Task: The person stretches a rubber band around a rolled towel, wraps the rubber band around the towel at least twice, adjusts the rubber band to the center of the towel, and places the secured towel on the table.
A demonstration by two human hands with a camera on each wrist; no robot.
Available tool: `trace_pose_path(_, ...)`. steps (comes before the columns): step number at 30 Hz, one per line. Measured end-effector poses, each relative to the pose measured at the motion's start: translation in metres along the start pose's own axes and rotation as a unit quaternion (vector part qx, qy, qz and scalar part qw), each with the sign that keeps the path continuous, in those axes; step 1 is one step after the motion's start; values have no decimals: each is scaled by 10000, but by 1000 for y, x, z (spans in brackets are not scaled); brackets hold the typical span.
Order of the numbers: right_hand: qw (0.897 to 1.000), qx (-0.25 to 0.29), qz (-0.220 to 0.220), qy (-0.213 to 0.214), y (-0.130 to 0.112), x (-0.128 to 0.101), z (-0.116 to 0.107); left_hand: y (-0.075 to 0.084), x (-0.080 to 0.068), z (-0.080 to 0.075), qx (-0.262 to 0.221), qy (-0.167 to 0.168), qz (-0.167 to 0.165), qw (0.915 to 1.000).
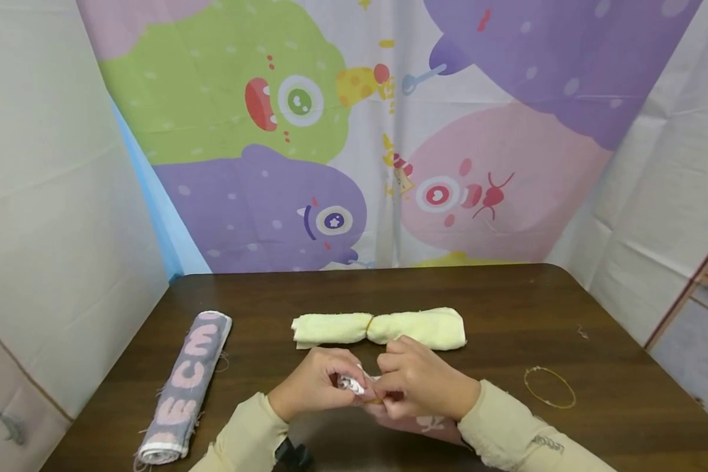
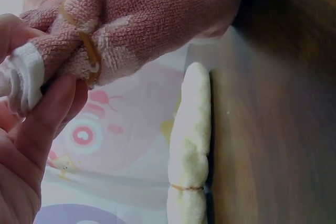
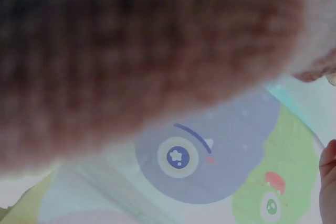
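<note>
Both hands pinch a rolled pink towel (image 1: 415, 419) at the table's (image 1: 566, 308) near edge: left hand (image 1: 315, 387) grips its banded end, right hand (image 1: 419, 387) its middle; a tied yellow towel (image 1: 383, 328) lies just beyond.

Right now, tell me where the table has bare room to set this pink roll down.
Bare wood lies between the grey towel roll and yellow towel roll, and beyond the loose rubber band toward the table edge. Crowded: around both hands.
</note>
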State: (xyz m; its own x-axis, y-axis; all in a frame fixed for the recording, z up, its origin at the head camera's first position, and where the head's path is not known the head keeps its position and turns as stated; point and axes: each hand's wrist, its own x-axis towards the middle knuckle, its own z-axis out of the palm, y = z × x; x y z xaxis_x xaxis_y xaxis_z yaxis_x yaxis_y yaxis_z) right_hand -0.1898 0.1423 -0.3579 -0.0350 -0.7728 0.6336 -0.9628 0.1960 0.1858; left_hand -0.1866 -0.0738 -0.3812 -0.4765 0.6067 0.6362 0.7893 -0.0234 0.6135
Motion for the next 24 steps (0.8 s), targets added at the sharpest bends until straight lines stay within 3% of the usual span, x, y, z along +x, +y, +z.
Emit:
trace_pose_path(4, 9994, -84, 47, 322, 1, -4, 1, 0, -2, 0, -421, 169, -263, 9986)
trace_pose_path(11, 9887, -898, -312, 1159, 5, -5, 3, 1, 1, -1, -1180, 352, -429, 9915)
trace_pose_path(14, 9910, -741, -247, 1086, 4, -5, 2, 2, 3, -1, -1234, 285, -452, 9909)
trace_pose_path(19, 9978, -254, -7, 612, 1, -1, 1, 6, 5, -7, -1276, 198, -465, 9905)
trace_pose_path(24, 9987, -220, 53, 466, -1, -1, 2, 5, 7, -8, -1369, 113, -361, 9899)
